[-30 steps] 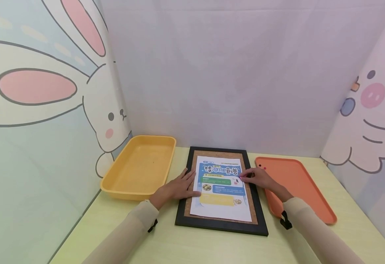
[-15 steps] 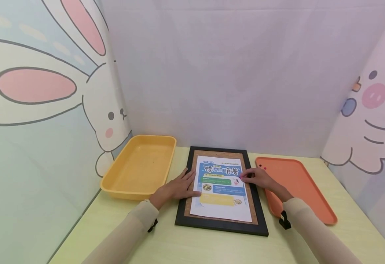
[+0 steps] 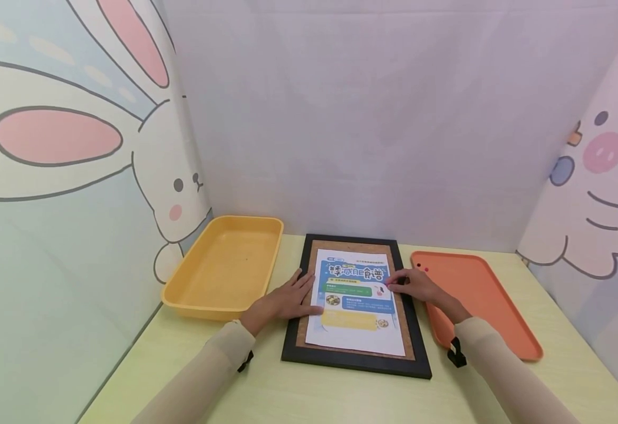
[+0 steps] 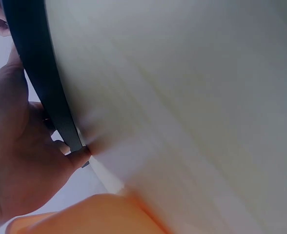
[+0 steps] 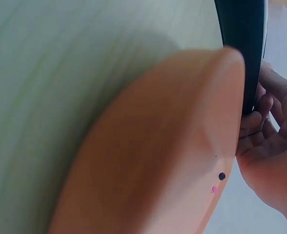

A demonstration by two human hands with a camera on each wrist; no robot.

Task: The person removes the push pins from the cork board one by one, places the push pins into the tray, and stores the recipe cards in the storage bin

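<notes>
A printed sheet with a blue heading and coloured text blocks lies on a black-framed cork board. My left hand rests spread across the board's left side, with fingertips and thumb on the sheet's left edge. At the sheet's right edge, my right hand pinches a small pink push pin, mostly hidden by the fingertips. In the left wrist view, the left hand lies across the black frame. The right wrist view shows the right hand's curled fingers by the frame; the pin is hidden there.
An orange tray is right of the board, partly under my right forearm. A black pin and a pink pin lie near its far left corner. Left of the board stands a deep yellow tray. A pale curtain hangs behind.
</notes>
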